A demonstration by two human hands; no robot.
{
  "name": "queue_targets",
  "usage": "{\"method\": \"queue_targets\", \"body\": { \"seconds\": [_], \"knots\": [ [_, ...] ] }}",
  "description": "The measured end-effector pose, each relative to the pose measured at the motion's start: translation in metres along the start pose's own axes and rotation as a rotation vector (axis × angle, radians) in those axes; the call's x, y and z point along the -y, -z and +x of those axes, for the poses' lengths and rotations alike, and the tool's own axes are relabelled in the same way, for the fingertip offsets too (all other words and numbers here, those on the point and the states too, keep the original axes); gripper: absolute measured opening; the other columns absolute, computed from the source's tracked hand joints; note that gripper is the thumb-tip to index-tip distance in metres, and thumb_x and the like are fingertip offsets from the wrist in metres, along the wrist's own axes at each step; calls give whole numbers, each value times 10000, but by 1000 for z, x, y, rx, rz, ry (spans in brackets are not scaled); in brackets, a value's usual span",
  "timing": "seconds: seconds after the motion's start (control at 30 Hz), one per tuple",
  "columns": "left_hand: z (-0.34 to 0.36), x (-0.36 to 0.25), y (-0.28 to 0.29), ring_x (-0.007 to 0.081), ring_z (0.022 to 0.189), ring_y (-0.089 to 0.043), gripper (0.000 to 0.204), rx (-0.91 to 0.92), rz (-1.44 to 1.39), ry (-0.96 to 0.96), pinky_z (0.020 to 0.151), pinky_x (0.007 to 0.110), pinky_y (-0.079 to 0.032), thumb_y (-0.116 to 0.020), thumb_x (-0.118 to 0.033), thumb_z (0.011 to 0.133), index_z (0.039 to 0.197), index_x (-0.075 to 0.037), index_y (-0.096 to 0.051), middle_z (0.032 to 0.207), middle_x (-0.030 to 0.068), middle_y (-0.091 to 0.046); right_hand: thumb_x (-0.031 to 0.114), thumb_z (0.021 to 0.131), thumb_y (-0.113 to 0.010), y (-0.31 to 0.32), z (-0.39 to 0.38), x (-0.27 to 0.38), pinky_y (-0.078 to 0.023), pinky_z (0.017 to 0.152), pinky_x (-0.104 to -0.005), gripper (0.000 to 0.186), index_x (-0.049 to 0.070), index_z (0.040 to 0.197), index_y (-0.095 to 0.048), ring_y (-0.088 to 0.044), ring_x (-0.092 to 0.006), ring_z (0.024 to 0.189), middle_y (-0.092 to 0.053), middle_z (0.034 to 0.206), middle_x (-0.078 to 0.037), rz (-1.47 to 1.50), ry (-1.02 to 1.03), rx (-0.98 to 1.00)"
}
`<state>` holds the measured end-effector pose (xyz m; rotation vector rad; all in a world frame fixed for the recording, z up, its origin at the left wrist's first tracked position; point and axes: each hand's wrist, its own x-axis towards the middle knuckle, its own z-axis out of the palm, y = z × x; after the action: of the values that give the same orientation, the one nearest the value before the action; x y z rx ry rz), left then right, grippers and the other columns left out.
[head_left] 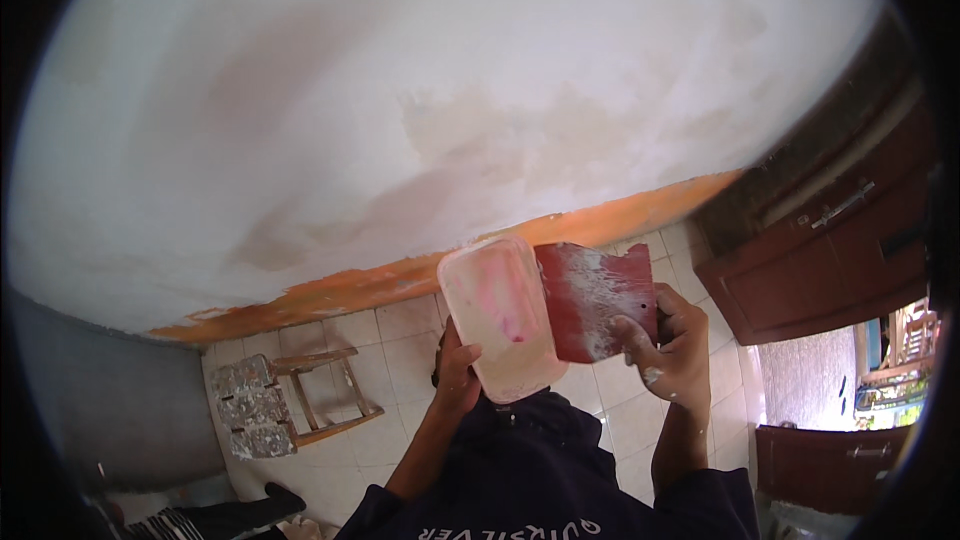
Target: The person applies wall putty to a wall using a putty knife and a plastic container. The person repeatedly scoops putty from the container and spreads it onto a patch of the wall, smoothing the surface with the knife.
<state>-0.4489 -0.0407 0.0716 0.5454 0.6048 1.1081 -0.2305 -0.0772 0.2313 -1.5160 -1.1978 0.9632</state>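
Observation:
My left hand (456, 377) grips a shallow pinkish plastic tub (540, 372) by its left side, thumb over the rim. Pale paste coats the inside of the tub, with pink streaks in the middle. In my right hand (675, 350) is a wide dark red putty spreader (583, 310), thumb on its face and fingers behind it. White paste smears the spreader, and its left edge meets or overlaps the tub's right rim. Both are held up before my chest, near the wall (480, 130), which is white with damp-looking, patchy grey areas. White specks mark my right hand.
An orange band (400, 280) runs along the wall's foot above the tiled floor (640, 430). A paint-spattered wooden stool (255, 405) stands at the left. Dark red doors (830, 260) and a bright doorway (810, 375) are on the right. Dark cloth (230, 518) lies lower left.

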Motion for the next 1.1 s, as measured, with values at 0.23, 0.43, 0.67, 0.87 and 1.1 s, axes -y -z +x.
{"method": "queue_targets", "body": {
  "seconds": [0.23,0.43,0.67,0.87,1.1],
  "knots": [
    [-13,0,1,192,1063,-487,677,-141,188,-42,932,343,-418,-531,-105,705,1332,-31,-288,1157,100,-458,23,747,-626,-69,-6,-20,-478,489,-374,163,-26,893,-574,-581,-334,532,-580,641,-174,-647,482,20],
    [-18,5,14,179,1065,-467,690,-139,180,-182,938,329,-395,-556,-114,691,1329,-47,-300,1160,94,-437,47,752,-634,-103,-16,-55,-454,449,-415,107,-2,763,-539,-576,-369,529,-557,600,-194,-758,400,8],
    [-26,5,27,196,1079,-470,711,-122,145,-147,944,340,-400,-577,-122,681,1332,-53,-302,1171,88,-438,48,725,-648,-121,-42,-55,-442,461,-408,112,1,720,-546,-574,-390,542,-555,595,-209,-547,318,-19],
    [-31,1,20,209,1126,-467,710,-61,23,-38,955,350,-419,-550,-106,719,1368,-85,-261,1226,95,-430,62,708,-664,-132,-47,-53,-450,490,-377,110,-6,752,-590,-576,-385,547,-563,624,-219,-410,252,-25],
    [-35,2,24,221,1174,-441,750,26,17,14,978,371,-408,-571,-206,732,1388,-94,-226,1275,92,-409,83,712,-674,-137,-41,-52,-435,478,-368,141,-19,718,-577,-586,-347,520,-527,579,-222,-405,151,-36]
  ]
}}
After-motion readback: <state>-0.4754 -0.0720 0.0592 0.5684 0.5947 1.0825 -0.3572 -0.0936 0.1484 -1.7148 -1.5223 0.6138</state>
